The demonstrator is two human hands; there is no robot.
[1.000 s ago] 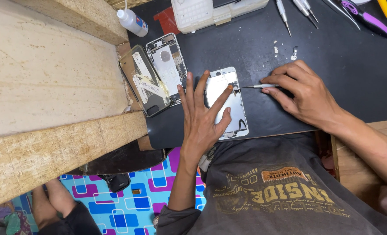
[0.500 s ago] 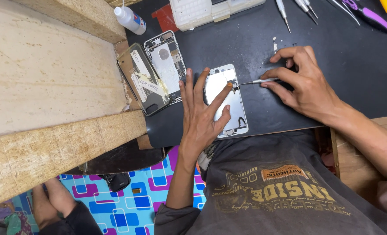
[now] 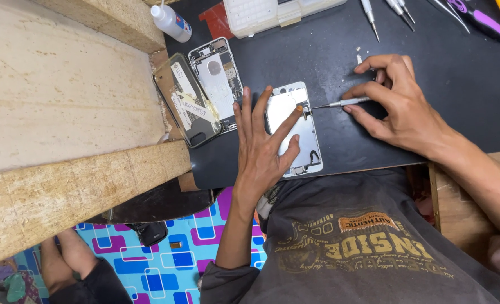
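Black matting covered the work surface (image 3: 340, 50) in the head view, and on it, near the person's body, lay a silver phone frame (image 3: 303, 132) with its inner side up. The left hand (image 3: 261, 149) pressed flat on the frame's left part, fingers spread apart, the forefinger stretched across the frame toward its upper right edge. The right hand (image 3: 399, 104) pinched a slim screwdriver (image 3: 337, 103) between thumb and fingers, which were closed together on the handle; the tip met the frame's right edge just beside the left forefinger's tip.

To the left of the frame lay an opened phone body (image 3: 216, 76) with its inner parts exposed, and touching it on the left, a clear phone case (image 3: 185, 101) with paper strips under it. A small white bottle (image 3: 170, 21) lay at the mat's top left corner, beside a pale plastic parts box (image 3: 272, 14). More screwdrivers (image 3: 385, 11) and a purple-handled tool (image 3: 480, 19) lay along the top edge. Rough wooden planks (image 3: 64, 95) bounded the mat on the left. A patterned blue floor mat (image 3: 165, 259) showed below.
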